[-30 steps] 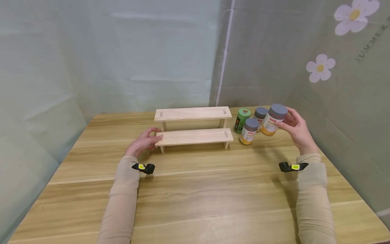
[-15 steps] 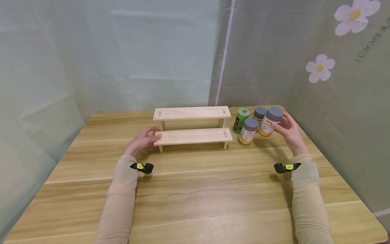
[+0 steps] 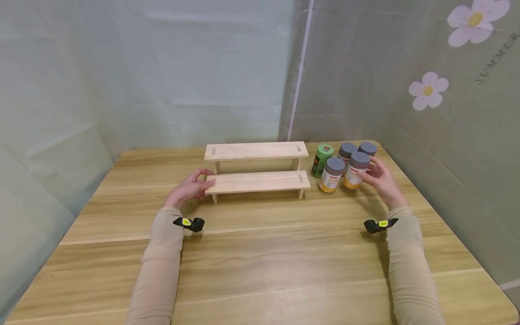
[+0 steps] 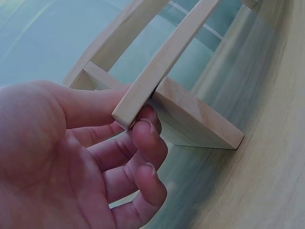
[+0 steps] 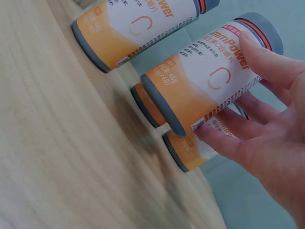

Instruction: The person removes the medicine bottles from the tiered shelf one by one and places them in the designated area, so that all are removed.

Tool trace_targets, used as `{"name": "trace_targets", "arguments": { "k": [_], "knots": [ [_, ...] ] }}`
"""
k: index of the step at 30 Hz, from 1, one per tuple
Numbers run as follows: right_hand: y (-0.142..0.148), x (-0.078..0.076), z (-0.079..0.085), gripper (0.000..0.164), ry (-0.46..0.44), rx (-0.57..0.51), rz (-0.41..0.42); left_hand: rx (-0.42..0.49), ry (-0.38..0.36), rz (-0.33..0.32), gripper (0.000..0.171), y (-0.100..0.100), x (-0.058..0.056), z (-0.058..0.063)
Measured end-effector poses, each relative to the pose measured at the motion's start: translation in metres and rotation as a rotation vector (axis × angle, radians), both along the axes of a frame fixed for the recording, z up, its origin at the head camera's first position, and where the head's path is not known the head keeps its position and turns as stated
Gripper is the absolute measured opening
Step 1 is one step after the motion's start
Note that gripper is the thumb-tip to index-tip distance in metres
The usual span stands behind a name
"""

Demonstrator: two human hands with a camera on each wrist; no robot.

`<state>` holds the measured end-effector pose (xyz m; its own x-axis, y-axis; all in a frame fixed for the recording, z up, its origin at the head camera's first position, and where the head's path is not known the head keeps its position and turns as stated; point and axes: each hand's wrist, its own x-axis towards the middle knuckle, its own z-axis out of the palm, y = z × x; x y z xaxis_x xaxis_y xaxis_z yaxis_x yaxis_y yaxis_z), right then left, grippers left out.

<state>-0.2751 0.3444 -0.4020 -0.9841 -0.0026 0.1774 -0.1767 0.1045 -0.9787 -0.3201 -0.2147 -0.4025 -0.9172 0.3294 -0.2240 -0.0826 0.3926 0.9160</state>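
My left hand (image 3: 188, 188) grips the left end of the lower board of a two-tier wooden shelf (image 3: 257, 182). In the left wrist view, the thumb lies over the board (image 4: 164, 62) and the fingers curl beneath it. With the right hand (image 3: 383, 183) I hold a white-and-orange vitamin C bottle (image 3: 354, 174) by its side, grey cap upward. In the right wrist view this bottle (image 5: 205, 71) leans slightly, its base seemingly just off the table. Beside it stand a similar bottle (image 3: 331, 177) to the left and two more grey-capped bottles (image 3: 347, 149) (image 3: 368, 148) behind, partly hidden.
A green canister (image 3: 322, 160) stands between the shelf and the bottles. The shelf's upper board (image 3: 256, 150) rises behind the lower one. The wooden table (image 3: 276, 253) reaches back to a hanging cloth (image 3: 195, 76); another cloth with flowers borders the right side.
My right hand has moved left and down with the bottle, toward the front bottle. A grey-capped bottle at the back right has come into sight behind it. The left hand keeps its grip.
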Motion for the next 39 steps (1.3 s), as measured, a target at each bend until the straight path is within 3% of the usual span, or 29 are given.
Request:
{"name": "trace_targets", "arguments": {
  "k": [11,20,23,31,39],
  "knots": [
    [0.005,-0.004,-0.012,0.066,-0.037,0.055,0.042,-0.002,0.002,0.002,0.054,-0.001,-0.002,-0.003],
    [0.008,-0.004,-0.012,0.062,-0.024,0.012,0.108,0.0,0.0,0.008,0.054,-0.003,-0.002,-0.001],
    [0.003,-0.005,-0.007,0.061,-0.043,0.032,0.068,0.003,0.0,0.01,0.054,-0.003,-0.002,-0.001],
    [-0.016,-0.008,0.0,0.061,-0.108,0.191,-0.182,0.006,0.002,0.01,0.055,-0.003,0.0,0.0],
    [-0.011,-0.002,-0.003,0.065,-0.062,0.25,-0.186,-0.015,0.004,-0.003,0.054,-0.002,0.002,-0.001]
  ]
}}
